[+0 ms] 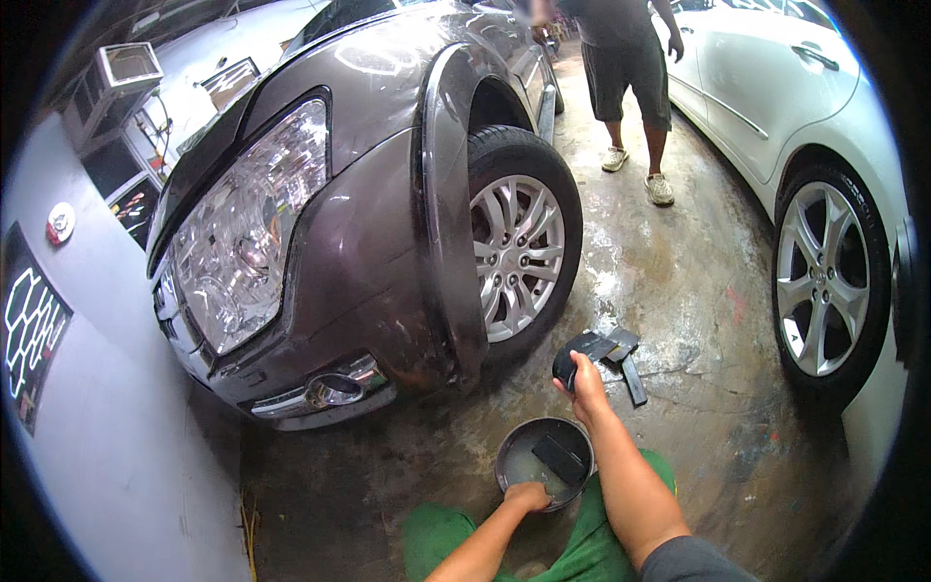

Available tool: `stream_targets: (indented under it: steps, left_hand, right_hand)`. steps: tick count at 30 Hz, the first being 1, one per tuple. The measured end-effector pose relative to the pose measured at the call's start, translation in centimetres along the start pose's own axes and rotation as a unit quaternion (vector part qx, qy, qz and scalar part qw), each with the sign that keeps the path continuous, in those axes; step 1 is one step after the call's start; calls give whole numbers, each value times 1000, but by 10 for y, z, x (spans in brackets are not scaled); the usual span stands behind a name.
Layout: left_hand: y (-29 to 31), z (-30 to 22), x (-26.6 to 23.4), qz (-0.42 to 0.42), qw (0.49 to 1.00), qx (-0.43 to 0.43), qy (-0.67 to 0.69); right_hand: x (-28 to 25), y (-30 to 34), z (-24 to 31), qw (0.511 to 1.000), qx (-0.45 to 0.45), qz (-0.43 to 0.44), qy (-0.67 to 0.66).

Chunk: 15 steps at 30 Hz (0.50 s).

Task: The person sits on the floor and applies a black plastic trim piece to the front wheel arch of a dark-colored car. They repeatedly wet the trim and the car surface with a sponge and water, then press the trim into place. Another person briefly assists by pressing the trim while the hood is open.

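Note:
My right hand [589, 390] is closed round a dark, rounded pad-like block [567, 361], raised off the floor beside the front wheel. Just beyond it, several flat dark blocks [633, 382] lie on the wet concrete. Between my knees stands a round grey basin [504, 451] of cloudy water. A black rectangular block [560, 460] sits inside it, toward the right. My left hand [529, 497] reaches over the near rim with its fingers curled at the water; what they hold, if anything, is hidden.
A dark brown car [373, 238] with a large headlight [257, 233] fills the left. On the right is a white car [747, 107]. Between them a person in dark shorts [630, 82] stands on the wet floor. A pale wall [126, 407] borders the left side.

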<state>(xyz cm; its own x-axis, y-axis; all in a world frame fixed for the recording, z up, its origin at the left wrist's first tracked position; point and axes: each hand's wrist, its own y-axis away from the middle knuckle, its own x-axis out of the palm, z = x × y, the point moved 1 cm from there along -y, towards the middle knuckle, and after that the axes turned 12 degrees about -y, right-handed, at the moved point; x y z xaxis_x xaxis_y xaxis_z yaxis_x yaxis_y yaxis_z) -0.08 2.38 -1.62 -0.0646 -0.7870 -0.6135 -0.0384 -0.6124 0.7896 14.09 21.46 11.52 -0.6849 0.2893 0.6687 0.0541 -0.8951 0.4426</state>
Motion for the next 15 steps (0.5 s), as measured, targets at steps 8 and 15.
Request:
stream_targets:
  steps: [8,15]
  left_hand:
    - [-14,4,14,-57,997,31,29]
    - [6,8,22,-175,980,40,86]
  right_hand:
    - [-1,1,4,1000,11,11,-1]
    - [-4,-2,9,1000,0,-5,18]
